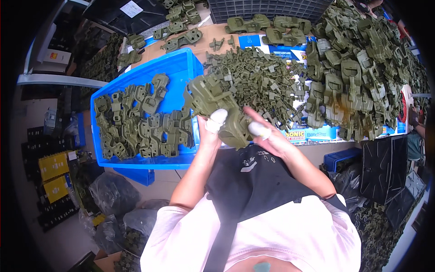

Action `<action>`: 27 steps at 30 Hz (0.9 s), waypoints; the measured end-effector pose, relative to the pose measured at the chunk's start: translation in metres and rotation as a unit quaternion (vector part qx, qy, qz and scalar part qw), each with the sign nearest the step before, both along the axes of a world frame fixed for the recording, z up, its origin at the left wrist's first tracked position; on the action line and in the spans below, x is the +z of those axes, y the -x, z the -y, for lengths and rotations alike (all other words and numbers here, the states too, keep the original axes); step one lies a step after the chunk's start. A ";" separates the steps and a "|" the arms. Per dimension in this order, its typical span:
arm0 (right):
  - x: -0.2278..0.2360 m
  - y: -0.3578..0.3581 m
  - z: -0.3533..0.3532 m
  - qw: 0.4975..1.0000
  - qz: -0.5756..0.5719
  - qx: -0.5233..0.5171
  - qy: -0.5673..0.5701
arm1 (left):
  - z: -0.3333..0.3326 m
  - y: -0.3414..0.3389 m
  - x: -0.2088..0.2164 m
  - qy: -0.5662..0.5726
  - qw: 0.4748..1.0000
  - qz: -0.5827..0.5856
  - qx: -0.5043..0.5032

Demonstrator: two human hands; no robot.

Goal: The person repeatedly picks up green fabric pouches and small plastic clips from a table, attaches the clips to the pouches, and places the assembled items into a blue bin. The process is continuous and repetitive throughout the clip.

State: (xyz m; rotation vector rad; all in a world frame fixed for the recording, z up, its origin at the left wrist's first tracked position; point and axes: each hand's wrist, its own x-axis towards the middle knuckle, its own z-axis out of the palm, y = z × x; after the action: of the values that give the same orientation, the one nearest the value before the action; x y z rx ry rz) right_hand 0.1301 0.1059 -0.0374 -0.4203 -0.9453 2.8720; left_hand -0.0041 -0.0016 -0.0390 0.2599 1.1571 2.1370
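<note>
Between both hands, in front of my chest, I hold an olive-green moulded plastic part [218,102], long and tilted, with raised ribs and hollows. My left hand [210,128] grips its near left side, the thumb wrapped in white. My right hand [267,136] closes on its right end, also with a white-wrapped thumb. Under and beyond the part spreads a heap of small olive-green pieces [263,81]. To the left, a blue plastic bin [174,68] contains rows of similar large green parts [131,122].
A tall pile of large green parts [358,77] covers the table's right side. A black crate [272,8] stands at the back. Below the table at left lie grey plastic bags [113,192]; black crates [383,167] stand at right. Printed cardboard [317,132] lines the table.
</note>
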 end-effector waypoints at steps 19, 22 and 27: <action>0.027 -0.055 -0.026 0.694 0.129 0.249 -0.663 | 0.010 -0.019 0.035 0.295 0.592 -0.543 -0.517; 0.020 -0.059 -0.026 0.750 0.124 0.210 -0.615 | 0.008 -0.020 0.032 0.278 0.612 -0.550 -0.495; 0.022 -0.058 -0.018 0.770 0.168 0.202 -0.582 | 0.004 -0.022 0.036 0.315 0.597 -0.530 -0.513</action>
State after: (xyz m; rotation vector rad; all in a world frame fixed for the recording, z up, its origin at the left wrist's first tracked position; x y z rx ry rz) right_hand 0.1883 0.1239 -0.0157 -0.5999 -2.8091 1.8140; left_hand 0.0177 -0.0054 -0.0034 1.5420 1.6387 0.3058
